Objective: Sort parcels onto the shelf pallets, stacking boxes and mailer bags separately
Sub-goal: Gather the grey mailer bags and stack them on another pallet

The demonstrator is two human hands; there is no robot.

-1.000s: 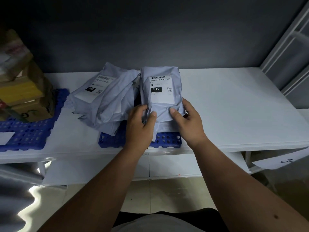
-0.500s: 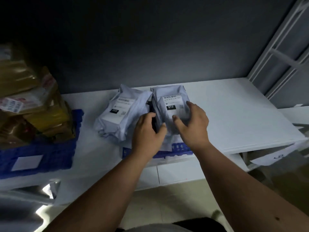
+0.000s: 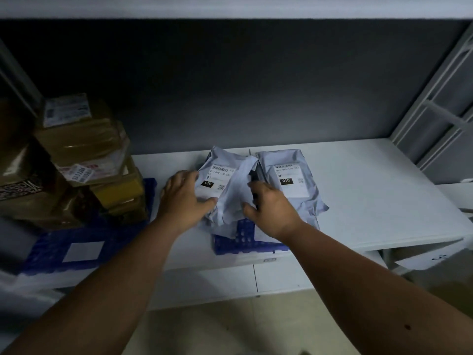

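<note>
Two grey mailer bags with white "010" labels lie side by side on a small blue pallet (image 3: 244, 239) on the white shelf. My left hand (image 3: 183, 198) grips the left edge of the left mailer bag (image 3: 225, 185). My right hand (image 3: 268, 208) holds that same bag's right edge, in the gap beside the right mailer bag (image 3: 290, 183), which lies flat and free. More grey bags lie under the left one. A stack of brown cardboard boxes (image 3: 84, 160) stands on a larger blue pallet (image 3: 64, 249) at the left.
The white shelf (image 3: 378, 201) extends bare to the right of the bags. A grey metal rack upright (image 3: 435, 103) rises at the right. Another shelf board runs overhead. Tiled floor shows below the shelf front.
Both hands have left the right mailer bag lying on the pallet and shifted left onto the left bag. The camera has pulled back and tilted up.
</note>
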